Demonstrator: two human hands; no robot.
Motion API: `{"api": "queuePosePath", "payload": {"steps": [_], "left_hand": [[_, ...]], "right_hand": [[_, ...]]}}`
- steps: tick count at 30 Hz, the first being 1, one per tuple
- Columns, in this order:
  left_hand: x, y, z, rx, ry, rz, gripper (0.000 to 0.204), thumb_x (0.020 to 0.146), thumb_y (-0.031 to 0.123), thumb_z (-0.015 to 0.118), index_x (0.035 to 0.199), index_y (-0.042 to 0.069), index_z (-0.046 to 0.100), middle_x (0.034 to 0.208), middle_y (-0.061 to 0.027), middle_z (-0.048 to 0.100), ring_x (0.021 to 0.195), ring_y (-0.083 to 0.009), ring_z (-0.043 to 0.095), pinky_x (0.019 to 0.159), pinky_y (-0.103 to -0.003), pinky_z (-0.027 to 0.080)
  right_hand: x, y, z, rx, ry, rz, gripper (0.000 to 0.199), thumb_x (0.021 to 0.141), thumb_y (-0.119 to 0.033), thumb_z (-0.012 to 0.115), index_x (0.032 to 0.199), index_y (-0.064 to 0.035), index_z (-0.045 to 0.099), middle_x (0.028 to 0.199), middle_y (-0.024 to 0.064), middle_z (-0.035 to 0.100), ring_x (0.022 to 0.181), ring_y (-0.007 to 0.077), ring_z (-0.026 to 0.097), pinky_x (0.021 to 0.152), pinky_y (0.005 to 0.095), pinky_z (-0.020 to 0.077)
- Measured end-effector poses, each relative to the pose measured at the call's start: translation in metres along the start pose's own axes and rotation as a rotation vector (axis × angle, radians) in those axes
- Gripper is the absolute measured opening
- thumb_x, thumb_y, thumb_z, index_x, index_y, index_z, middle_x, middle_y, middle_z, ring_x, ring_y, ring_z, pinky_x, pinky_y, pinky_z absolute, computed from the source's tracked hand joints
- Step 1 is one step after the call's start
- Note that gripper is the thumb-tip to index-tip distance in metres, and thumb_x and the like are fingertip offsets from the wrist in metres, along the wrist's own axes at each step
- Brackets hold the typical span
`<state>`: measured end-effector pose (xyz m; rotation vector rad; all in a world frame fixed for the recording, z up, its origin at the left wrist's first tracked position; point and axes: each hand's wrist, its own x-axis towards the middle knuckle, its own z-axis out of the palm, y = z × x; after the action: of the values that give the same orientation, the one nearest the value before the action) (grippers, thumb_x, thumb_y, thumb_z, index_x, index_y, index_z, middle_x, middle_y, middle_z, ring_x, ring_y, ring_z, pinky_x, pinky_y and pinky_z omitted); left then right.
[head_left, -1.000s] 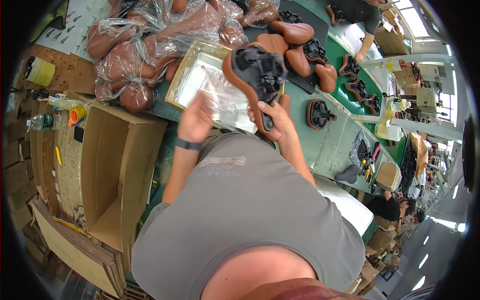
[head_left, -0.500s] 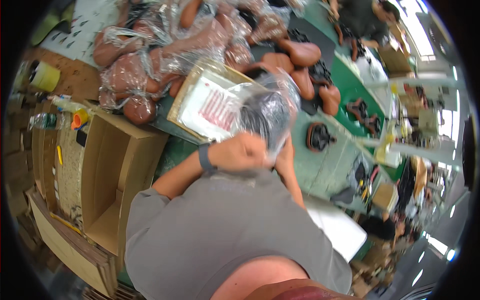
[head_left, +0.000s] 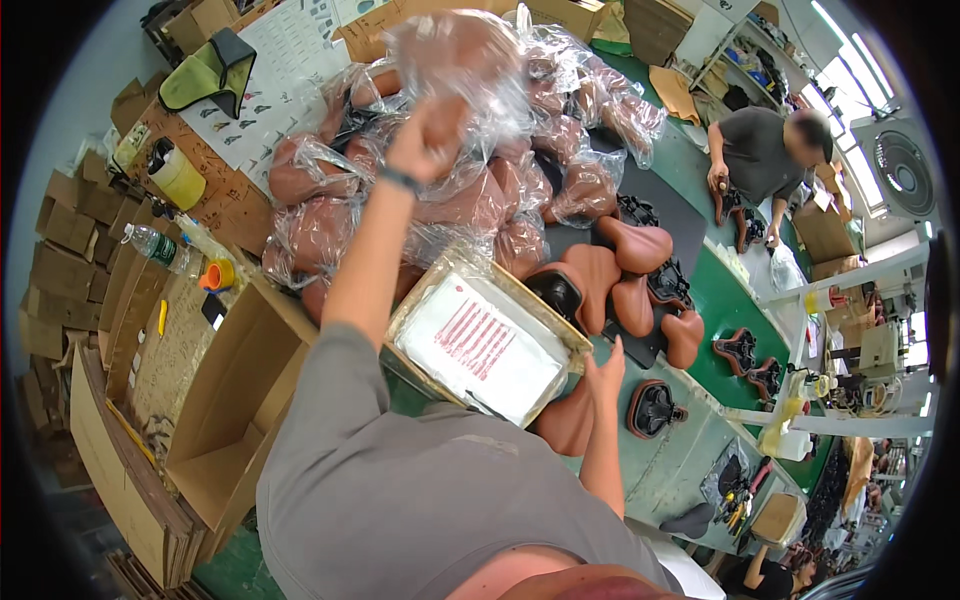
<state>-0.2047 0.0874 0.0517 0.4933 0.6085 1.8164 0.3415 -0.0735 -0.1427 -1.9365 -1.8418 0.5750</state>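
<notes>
My left hand [head_left: 425, 150] reaches out over the far pile, its fingers closed on a bicycle saddle in a clear plastic bag [head_left: 455, 55], blurred by motion. Below it lies a heap of bagged brown saddles [head_left: 455, 205]. Close to my body stands an open carton [head_left: 410, 345] with a stack of white plastic bags [head_left: 490, 345] bearing red print. My right hand [head_left: 604, 378] is at the carton's right corner, fingers stretched and apart. Beside it a bare brown saddle [head_left: 568, 418] lies partly hidden by my chest.
Several unbagged brown saddles [head_left: 632, 245] lie on a black mat right of the carton. One saddle [head_left: 655, 408] rests upside down on the green table. An empty cardboard box [head_left: 235, 400] stands at left, near a water bottle [head_left: 155, 245]. A co-worker [head_left: 765, 150] handles saddles at far right.
Both hands were together at a bagged saddle over the carton. My left hand has carried it forward onto the heap's far side; my right has separated and moved right. The view has shifted.
</notes>
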Motion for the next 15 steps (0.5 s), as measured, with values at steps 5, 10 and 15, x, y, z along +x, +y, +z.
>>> {"api": "queuePosePath", "payload": {"steps": [5, 10, 15], "left_hand": [[0.089, 0.122, -0.167, 0.03, 0.574, 0.412, 0.039, 0.104, -0.001, 0.075, 0.14, -0.001, 0.059, 0.112, -0.0154, 0.076, 0.097, -0.0269, 0.078, 0.086, -0.038, 0.069], [-0.048, -0.049, -0.108, 0.431, 0.555, 0.396, 0.048, 0.106, 0.004, 0.071, 0.149, -0.002, 0.051, 0.111, -0.0136, 0.077, 0.094, -0.0189, 0.074, 0.078, -0.032, 0.063], [-0.257, -0.211, -0.075, 0.751, 0.205, 0.071, 0.038, 0.11, 0.006, 0.067, 0.147, 0.003, 0.061, 0.111, -0.0078, 0.079, 0.083, -0.0132, 0.074, 0.073, -0.027, 0.059]], "right_hand": [[0.003, 0.04, 0.082, 0.205, -0.147, -0.009, 0.084, 0.106, -0.052, 0.07, 0.166, 0.0024, 0.047, 0.162, 0.0304, 0.054, 0.15, 0.0461, 0.052, 0.127, 0.0543, 0.0378], [-0.059, 0.134, 0.103, 0.275, 0.154, 0.067, 0.089, 0.106, -0.057, 0.069, 0.168, 0.0014, 0.043, 0.164, 0.0317, 0.054, 0.151, 0.0507, 0.051, 0.128, 0.0546, 0.0378], [-0.076, 0.105, 0.065, -0.064, -0.075, 0.29, 0.094, 0.09, -0.061, 0.083, 0.153, 0.0016, 0.053, 0.142, 0.0335, 0.07, 0.128, 0.0544, 0.068, 0.106, 0.056, 0.0563]]}}
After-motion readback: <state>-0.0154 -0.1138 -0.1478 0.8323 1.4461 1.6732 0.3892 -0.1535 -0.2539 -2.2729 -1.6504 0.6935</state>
